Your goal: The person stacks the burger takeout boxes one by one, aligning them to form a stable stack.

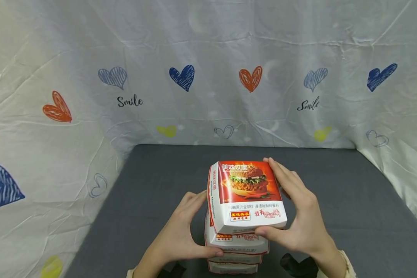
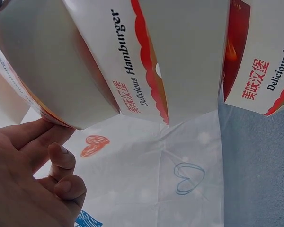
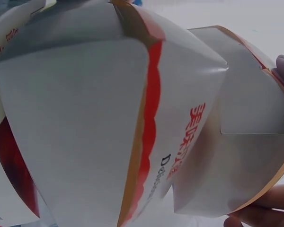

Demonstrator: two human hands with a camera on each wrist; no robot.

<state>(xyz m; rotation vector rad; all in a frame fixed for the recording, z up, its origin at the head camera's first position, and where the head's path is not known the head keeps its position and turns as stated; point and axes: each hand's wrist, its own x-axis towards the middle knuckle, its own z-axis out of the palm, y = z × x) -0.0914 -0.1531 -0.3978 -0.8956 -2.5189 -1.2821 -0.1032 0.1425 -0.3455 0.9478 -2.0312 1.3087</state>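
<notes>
A printed hamburger box (image 1: 251, 185) sits uppermost on a stack of several like boxes (image 1: 238, 247), its lid picture facing up. My right hand (image 1: 302, 212) grips this top box, thumb at the front right corner and fingers at the back right. My left hand (image 1: 180, 227) lies along the left side, with straight fingers against the top box and the thumb across the front of the stack lower down. Fingertips (image 2: 61, 125) touch the box's edge in the left wrist view. In the right wrist view its plain white lower half (image 3: 246, 94) shows above another lid.
A dark grey cloth covers the tabletop (image 1: 160, 181). Behind and at the sides hangs a pale curtain (image 1: 215, 50) with printed hearts. Two black objects (image 1: 299, 265), partly hidden, lie by the wrists at the near edge.
</notes>
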